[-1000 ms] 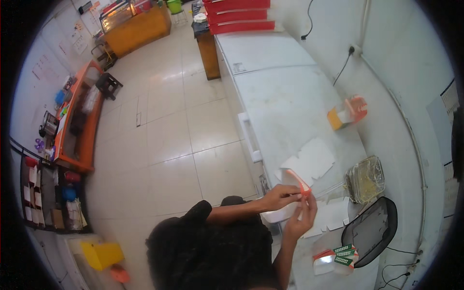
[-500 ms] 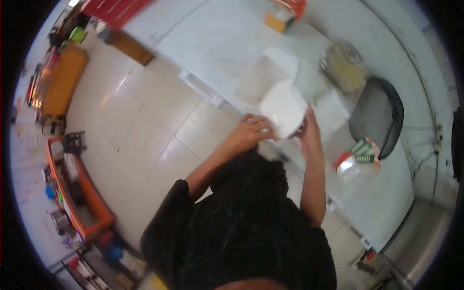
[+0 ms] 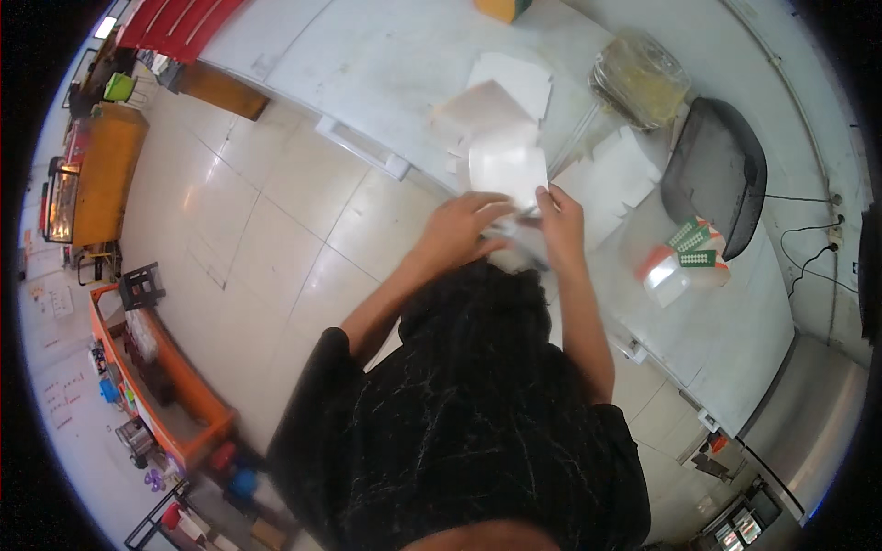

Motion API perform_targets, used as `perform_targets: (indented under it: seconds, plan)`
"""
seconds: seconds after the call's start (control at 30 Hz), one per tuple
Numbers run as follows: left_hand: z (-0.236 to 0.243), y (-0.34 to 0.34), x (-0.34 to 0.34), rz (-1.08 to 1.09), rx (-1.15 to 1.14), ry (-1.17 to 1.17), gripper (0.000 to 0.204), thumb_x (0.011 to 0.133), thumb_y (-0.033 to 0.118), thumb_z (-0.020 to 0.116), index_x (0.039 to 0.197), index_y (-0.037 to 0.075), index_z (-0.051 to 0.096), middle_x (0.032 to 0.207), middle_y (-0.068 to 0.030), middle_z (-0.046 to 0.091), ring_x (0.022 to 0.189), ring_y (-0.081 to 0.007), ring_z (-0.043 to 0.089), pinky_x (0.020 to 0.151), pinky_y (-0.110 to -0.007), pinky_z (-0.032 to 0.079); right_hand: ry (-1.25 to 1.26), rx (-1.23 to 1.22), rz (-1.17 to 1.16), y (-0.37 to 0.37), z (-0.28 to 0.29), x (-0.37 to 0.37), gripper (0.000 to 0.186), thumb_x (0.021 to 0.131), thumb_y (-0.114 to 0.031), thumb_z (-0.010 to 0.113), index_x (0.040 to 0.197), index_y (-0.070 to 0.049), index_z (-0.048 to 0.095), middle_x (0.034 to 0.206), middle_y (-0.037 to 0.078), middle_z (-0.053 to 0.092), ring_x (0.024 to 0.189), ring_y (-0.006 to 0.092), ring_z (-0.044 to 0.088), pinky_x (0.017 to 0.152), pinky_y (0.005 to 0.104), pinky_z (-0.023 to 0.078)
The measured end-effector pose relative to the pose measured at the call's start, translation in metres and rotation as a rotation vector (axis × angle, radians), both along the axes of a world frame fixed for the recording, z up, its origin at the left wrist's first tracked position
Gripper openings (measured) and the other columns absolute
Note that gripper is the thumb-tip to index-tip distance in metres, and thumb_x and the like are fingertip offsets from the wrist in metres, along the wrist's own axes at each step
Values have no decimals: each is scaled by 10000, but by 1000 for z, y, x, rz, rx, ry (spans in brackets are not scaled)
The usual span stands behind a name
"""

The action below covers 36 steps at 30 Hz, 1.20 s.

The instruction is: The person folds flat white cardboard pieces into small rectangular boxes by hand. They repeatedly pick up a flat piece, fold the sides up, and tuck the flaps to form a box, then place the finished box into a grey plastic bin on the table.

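A partly folded white cardboard box [image 3: 505, 168] is held over the near edge of the table, its inside facing up. A pale flap [image 3: 487, 112] rises at its far side. My right hand [image 3: 561, 223] grips the box's right near corner, thumb on top. At the near side, my left hand [image 3: 459, 231] is curled around the edge, its thumb and fingers apart around a blurred near flap. Flat white cardboard blanks lie just beyond the box [image 3: 521, 78] and to its right [image 3: 614, 179].
On the white table [image 3: 367, 69], a plastic-wrapped bundle [image 3: 640, 78] and a dark grey chair back [image 3: 715, 179] stand to the right. Green, white and red cartons [image 3: 694, 248] lie nearer. An orange-framed bin [image 3: 165, 376] is on the floor at left.
My view has shifted slightly. The box is turned, with its pale far flap now clearly visible. My left hand's thumb and fingers have spread, while my right thumb has come on top of the corner.
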<state>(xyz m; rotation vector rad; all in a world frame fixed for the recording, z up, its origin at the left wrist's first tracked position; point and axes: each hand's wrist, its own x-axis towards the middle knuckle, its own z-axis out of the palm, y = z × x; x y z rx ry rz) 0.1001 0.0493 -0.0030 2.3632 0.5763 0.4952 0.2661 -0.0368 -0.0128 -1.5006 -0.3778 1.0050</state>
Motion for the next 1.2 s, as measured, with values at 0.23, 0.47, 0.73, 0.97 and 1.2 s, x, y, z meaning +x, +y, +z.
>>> perform_targets:
  seconds: [0.23,0.47,0.73,0.97,1.2]
  plan:
    - [-24,-18,19,395,-594,-285,140,868,117,679,954,8,694,915,-137,680,828,-245,665,750,-348,523,28,97,-136,-6,9,-17,201,932,-87,622,953,112,607,914,133,616,787,160,635,747,284,594]
    - [-46,-18,25,454,-520,-486,158,850,66,695,985,-16,692,918,-146,702,830,-227,681,746,-298,515,125,176,-92,-16,9,-23,176,918,-70,638,910,102,606,1039,170,611,897,195,641,875,317,571]
    - [-43,-25,28,452,-590,-605,167,853,41,696,1007,-23,687,965,-121,712,896,-170,674,827,-281,514,-3,163,-106,-18,18,-25,190,890,-84,678,844,95,633,1183,204,579,921,195,636,849,306,548]
    - [-25,-25,25,388,-498,-610,139,902,-12,628,1027,-73,640,1130,-184,663,1091,-205,619,969,-316,473,-243,144,-20,-20,25,-28,161,857,-89,709,823,65,673,1155,162,615,930,165,632,790,264,510]
    - [-11,-25,20,316,-416,-560,157,871,-19,655,1027,-29,672,1141,-203,666,1111,-243,625,946,-325,480,-360,131,-51,-16,38,-31,145,848,-78,712,817,60,679,1114,143,629,945,182,638,776,266,519]
